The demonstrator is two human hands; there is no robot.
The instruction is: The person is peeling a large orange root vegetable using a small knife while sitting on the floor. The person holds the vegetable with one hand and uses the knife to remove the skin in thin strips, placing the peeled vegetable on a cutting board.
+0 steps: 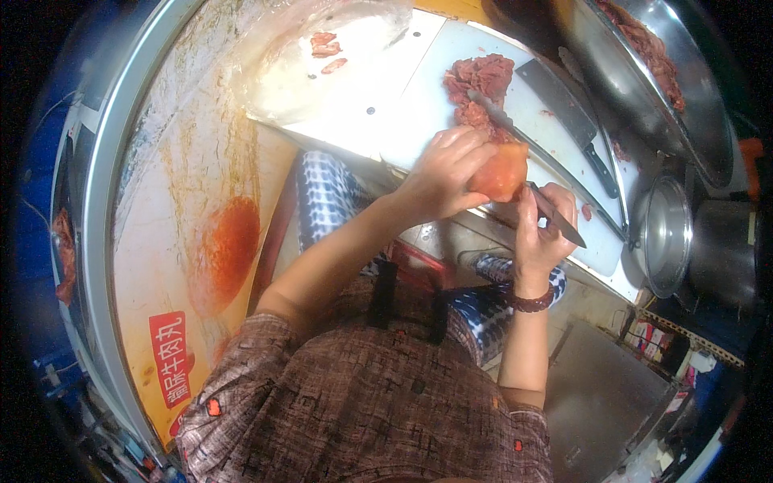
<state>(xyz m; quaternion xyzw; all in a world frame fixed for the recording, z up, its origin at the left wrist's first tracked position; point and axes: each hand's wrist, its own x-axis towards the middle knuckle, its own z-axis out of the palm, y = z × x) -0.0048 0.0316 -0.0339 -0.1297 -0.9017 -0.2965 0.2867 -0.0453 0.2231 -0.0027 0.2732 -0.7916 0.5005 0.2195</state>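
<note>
My left hand grips an orange-toned, fatty-looking piece of meat over the near edge of the white cutting board. In my right hand is a small knife; its blade tip points down and to the right. The knife's upper end is close to the piece, and whether it touches cannot be told. Just beyond my left hand lies a heap of red meat on the board. A long narrow metal tool runs slantwise from that heap past the piece.
A cleaver with a black handle lies on the board's far right. Beyond stands a large metal basin holding meat. A metal bowl and pot are at right. Meat scraps lie on clear plastic at upper left.
</note>
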